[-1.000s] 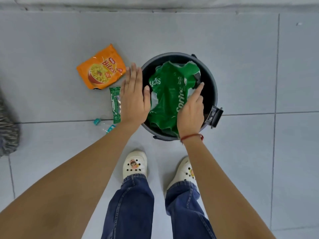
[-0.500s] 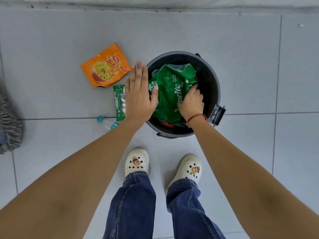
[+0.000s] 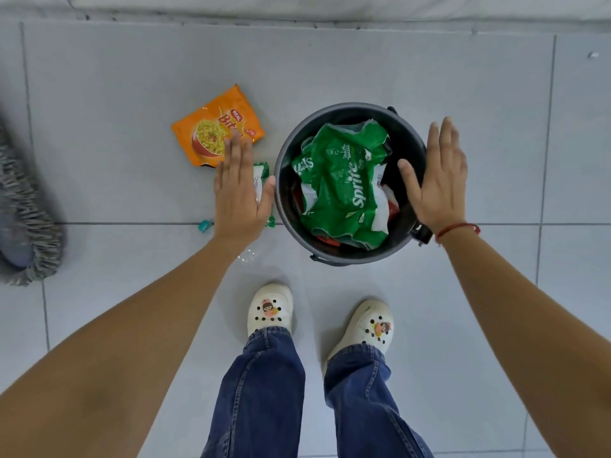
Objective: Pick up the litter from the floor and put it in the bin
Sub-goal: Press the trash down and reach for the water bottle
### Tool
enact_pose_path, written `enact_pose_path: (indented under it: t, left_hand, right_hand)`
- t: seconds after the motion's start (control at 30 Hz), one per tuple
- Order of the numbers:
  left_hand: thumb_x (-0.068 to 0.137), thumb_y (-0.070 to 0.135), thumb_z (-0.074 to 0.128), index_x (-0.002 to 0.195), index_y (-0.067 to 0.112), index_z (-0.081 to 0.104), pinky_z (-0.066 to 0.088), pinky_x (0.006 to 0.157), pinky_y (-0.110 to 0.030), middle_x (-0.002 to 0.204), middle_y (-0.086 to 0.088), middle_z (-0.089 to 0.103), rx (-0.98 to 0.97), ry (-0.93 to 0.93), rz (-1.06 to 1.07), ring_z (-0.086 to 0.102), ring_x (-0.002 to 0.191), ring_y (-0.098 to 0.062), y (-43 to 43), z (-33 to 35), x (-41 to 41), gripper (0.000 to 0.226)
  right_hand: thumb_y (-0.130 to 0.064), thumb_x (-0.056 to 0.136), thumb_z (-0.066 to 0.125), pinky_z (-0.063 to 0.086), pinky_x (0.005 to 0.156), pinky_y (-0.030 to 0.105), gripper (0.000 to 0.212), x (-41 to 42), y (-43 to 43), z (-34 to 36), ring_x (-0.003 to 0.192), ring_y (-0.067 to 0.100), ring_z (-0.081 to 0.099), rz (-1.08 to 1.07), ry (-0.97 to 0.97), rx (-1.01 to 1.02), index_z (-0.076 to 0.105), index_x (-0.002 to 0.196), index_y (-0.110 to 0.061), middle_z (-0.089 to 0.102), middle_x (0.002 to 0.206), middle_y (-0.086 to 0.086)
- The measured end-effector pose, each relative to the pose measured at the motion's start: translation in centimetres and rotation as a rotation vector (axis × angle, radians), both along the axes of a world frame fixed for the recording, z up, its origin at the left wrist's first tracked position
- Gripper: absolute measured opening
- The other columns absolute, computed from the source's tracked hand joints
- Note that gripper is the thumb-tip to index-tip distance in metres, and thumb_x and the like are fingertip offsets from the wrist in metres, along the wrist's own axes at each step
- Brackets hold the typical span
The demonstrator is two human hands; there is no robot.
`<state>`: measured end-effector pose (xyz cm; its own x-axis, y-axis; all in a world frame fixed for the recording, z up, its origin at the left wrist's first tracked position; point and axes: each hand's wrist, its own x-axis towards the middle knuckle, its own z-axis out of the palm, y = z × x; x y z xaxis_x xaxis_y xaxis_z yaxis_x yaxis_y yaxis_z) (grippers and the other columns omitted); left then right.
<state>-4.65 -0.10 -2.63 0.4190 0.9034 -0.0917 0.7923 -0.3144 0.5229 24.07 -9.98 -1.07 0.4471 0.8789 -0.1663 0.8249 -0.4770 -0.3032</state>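
A dark round bin (image 3: 285,150) stands on the grey tiled floor, with a crumpled green Sprite wrapper (image 3: 344,183) lying inside it. My right hand (image 3: 436,180) hovers flat over the bin's right rim, fingers apart, empty. My left hand (image 3: 239,190) is open and empty just left of the bin. It partly covers a small green packet (image 3: 263,171) on the floor. An orange noodle packet (image 3: 211,130) lies further up and left. A clear plastic bottle with a teal cap (image 3: 205,225) lies under my left wrist, mostly hidden.
A grey mop head (image 3: 23,219) rests on the floor at the far left. My two feet in white clogs (image 3: 270,310) stand just below the bin. A wall base (image 3: 330,8) runs along the top.
My right hand has let go of the green wrapper, which now lies in the bin, and has moved out to the bin's right rim. My left hand has shifted left, off the bin.
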Motion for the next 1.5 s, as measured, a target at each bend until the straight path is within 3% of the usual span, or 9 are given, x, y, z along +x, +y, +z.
enact_pose_path:
  t: [0.2,0.33,0.6,0.83,0.93,1.1,1.23,1.3,1.5]
  left_hand:
    - [0.096,0.04,0.043,0.147,0.007,0.022,0.026,0.112,-0.049,0.156,-0.017,0.019,-0.059,0.063,0.316,0.02,0.143,-0.032,-0.1,-3.9,-3.0,0.064]
    - [0.089,0.042,0.057,0.149,0.008,0.011,0.031,0.107,-0.051,0.156,-0.017,0.014,-0.37,0.248,0.466,0.021,0.141,-0.033,0.8,-8.2,-2.4,0.083]
    - [0.089,0.01,0.054,0.146,0.01,0.014,0.041,0.098,-0.051,0.14,-0.016,0.037,-0.589,0.415,0.434,0.046,0.12,-0.036,2.0,-12.2,-1.0,0.07]
    - [0.089,0.01,0.049,0.138,0.01,0.034,0.038,0.07,-0.033,0.126,-0.016,0.045,-0.261,0.04,0.616,0.054,0.097,-0.031,0.1,-3.3,-1.4,0.05]
    - [0.089,0.008,0.046,0.143,0.012,0.028,0.036,0.064,-0.019,0.125,-0.013,0.044,-0.071,-0.068,0.621,0.045,0.084,-0.009,-0.6,2.7,-1.5,0.057]
    - [0.088,0.008,0.053,0.147,0.013,0.022,0.037,0.054,-0.004,0.13,-0.01,0.037,-0.167,-0.166,0.369,0.043,0.074,0.004,-3.2,7.8,3.4,0.067]
    - [0.085,0.022,0.059,0.145,0.011,0.027,0.053,0.074,-0.033,0.128,-0.015,0.037,-0.211,-0.062,0.136,0.051,0.093,-0.021,-4.8,6.3,7.6,0.069]
    - [0.083,0.038,0.059,0.142,0.011,0.032,0.044,0.09,-0.04,0.132,-0.017,0.037,-0.161,-0.009,0.089,0.044,0.109,-0.028,-5.0,5.2,8.2,0.07]
    - [0.09,0.036,0.055,0.134,0.009,0.043,0.034,0.097,-0.02,0.128,-0.016,0.04,-0.023,-0.236,0.515,0.04,0.113,-0.019,-5.5,0.9,2.5,0.053]
  right_hand:
    - [-0.054,0.093,0.034,0.011,0.117,0.046,0.077,0.1,0.2,-0.8,0.146,0.027,0.007,0.004,0.109,0.05,0.01,0.149,-0.007,0.009,0.158,0.015]
    - [-0.054,0.092,0.035,0.009,0.117,0.04,0.077,0.1,0.0,-1.3,0.146,0.027,0.008,0.005,0.141,0.102,0.011,0.149,-0.007,0.009,0.158,0.016]
    - [-0.059,0.088,0.035,0.006,0.117,0.032,0.082,0.6,-0.3,-1.7,0.147,0.023,0.006,0.006,0.15,0.121,0.009,0.149,-0.011,0.008,0.159,0.014]
    - [-0.059,0.089,0.037,0.01,0.118,0.038,0.084,0.1,-0.2,-0.8,0.146,0.028,0.009,-0.035,0.151,0.107,0.011,0.148,-0.006,0.01,0.158,0.018]
    - [-0.061,0.087,0.036,0.011,0.117,0.041,0.086,0.1,0.1,-0.6,0.146,0.029,0.009,-0.04,0.118,0.072,0.012,0.148,-0.006,0.01,0.158,0.017]
    - [-0.061,0.087,0.037,0.014,0.117,0.043,0.085,0.0,0.2,0.0,0.145,0.029,0.011,-0.044,0.121,0.024,0.014,0.148,-0.006,0.012,0.158,0.017]
    - [-0.06,0.087,0.037,0.013,0.117,0.042,0.084,0.0,0.1,-0.3,0.146,0.027,0.011,-0.048,0.137,0.022,0.013,0.148,-0.007,0.012,0.158,0.014]
    - [-0.059,0.087,0.037,0.013,0.117,0.042,0.083,0.0,-0.1,-0.3,0.146,0.027,0.011,-0.047,0.142,0.035,0.014,0.148,-0.007,0.012,0.158,0.014]
    - [-0.058,0.089,0.037,0.012,0.117,0.038,0.082,0.0,0.1,-0.8,0.146,0.027,0.011,-0.044,0.144,0.082,0.016,0.148,-0.005,0.013,0.158,0.016]
